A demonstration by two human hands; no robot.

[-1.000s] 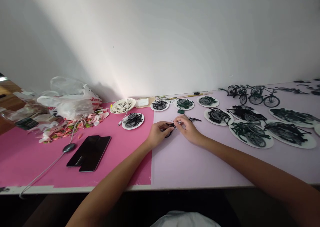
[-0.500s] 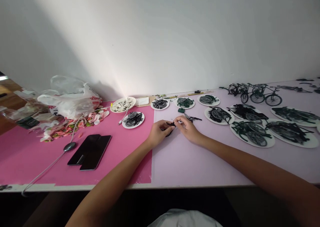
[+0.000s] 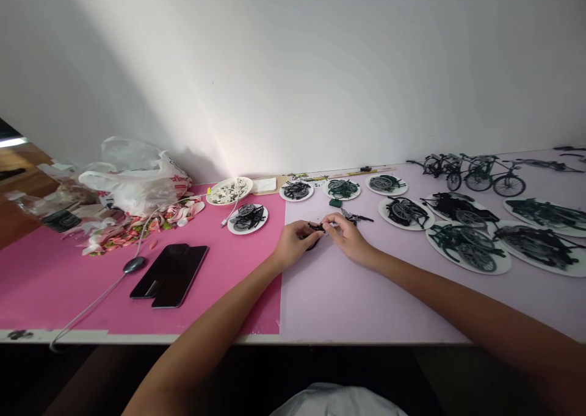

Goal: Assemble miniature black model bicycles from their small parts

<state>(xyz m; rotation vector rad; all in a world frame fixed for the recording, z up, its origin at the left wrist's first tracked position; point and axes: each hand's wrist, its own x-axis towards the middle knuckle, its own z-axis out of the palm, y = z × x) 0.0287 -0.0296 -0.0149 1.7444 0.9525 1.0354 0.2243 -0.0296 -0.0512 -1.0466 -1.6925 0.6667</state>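
My left hand (image 3: pixel 293 245) is closed around a small black plastic part (image 3: pixel 315 226), partly hidden by the fingers. From the other side, my right hand (image 3: pixel 347 240) pinches at the same part with thumb and forefinger, the two hands almost touching. Just beyond the right hand lie a dark-handled metal tool, seemingly pliers (image 3: pixel 359 217), and a small dark green block (image 3: pixel 336 202). Model bicycle pieces in black and grey fill a nearby plate (image 3: pixel 235 228). More dark pieces sit on a plate (image 3: pixel 284 197) behind the hands.
Several assembled model bicycles (image 3: pixel 478 178) stand at the right behind plates of parts (image 3: pixel 433 245). On the pink left side are two dark phones (image 3: pixel 183 276), a cable with a mouse-like black piece (image 3: pixel 134 265), a plastic bag (image 3: pixel 132 184) and a bowl of white bits (image 3: pixel 229 191).
The view has shifted slightly, so the table's things appear a little further right. Both hands keep nearly the same pose around the small black part.
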